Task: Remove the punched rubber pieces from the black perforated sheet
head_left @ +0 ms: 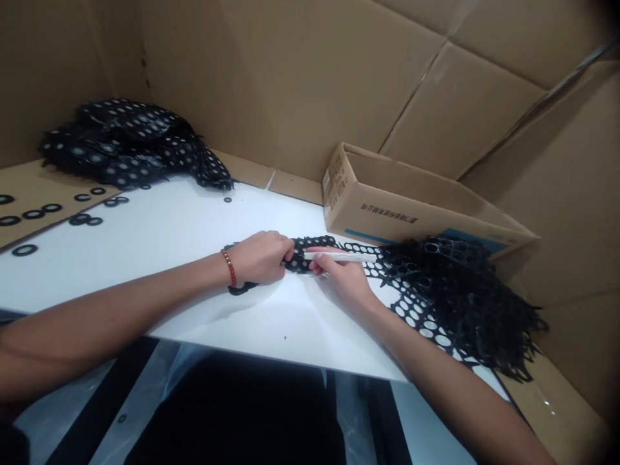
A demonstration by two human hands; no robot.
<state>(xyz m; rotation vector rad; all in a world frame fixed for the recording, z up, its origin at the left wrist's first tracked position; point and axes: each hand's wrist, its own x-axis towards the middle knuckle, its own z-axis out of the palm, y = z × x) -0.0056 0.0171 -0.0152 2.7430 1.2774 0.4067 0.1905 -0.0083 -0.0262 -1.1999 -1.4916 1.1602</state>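
My left hand (264, 257), with a beaded bracelet at the wrist, is closed on a strip of black sheet with rows of round spots (314, 242). The strip lies low over the white tabletop and part of it is hidden under that hand. To its right, my right hand (346, 278) grips a slim white stick (358, 257) between thumb and fingers. The stick lies across the strip, its left end close to my left fingers. Black sheet with open round holes (411, 310) spreads beyond my right hand.
A heap of spotted black sheets (130, 142) sits at the back left. Several loose black rings (33, 214) are scattered near it. Tangled black punched-out sheets (465, 297) pile up on the right, before a long open cardboard box (387, 210). Tall cardboard walls (290, 84) enclose the white table (188, 310).
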